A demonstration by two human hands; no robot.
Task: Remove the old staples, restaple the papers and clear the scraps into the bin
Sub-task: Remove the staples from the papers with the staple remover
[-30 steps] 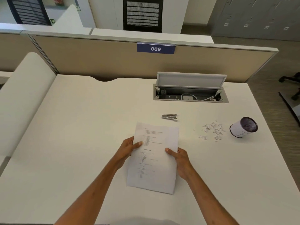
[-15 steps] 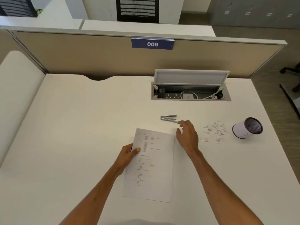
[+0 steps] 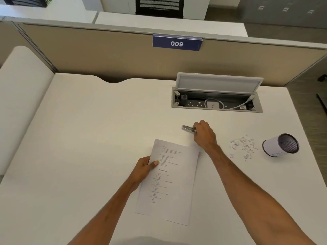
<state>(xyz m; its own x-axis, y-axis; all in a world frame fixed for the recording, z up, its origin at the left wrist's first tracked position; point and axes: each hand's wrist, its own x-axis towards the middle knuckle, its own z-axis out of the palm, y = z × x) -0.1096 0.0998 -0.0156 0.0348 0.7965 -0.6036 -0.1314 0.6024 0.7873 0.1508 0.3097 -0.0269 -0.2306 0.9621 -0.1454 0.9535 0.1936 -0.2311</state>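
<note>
The printed papers (image 3: 174, 181) lie flat on the white desk (image 3: 88, 138) in front of me. My left hand (image 3: 144, 169) grips their left edge, thumb on top. Just beyond the papers' top right corner lies a small metal stapler (image 3: 188, 128). My right hand (image 3: 205, 136) has its fingers closed around the stapler's right end, and the tool still rests on the desk. To the right sits a scatter of white paper scraps (image 3: 243, 146). Past them a small round bin (image 3: 280, 145) lies on its side, its dark mouth facing right.
An open cable box (image 3: 216, 100) with a raised lid, sockets and white cables is set into the desk behind the stapler. A beige partition (image 3: 106, 55) with a blue label reading 009 runs along the back. The desk's right edge drops to the floor past the bin.
My right hand let go of the papers' right edge, travelled up and right to the stapler and closed on its end. My left hand has kept its hold on the papers.
</note>
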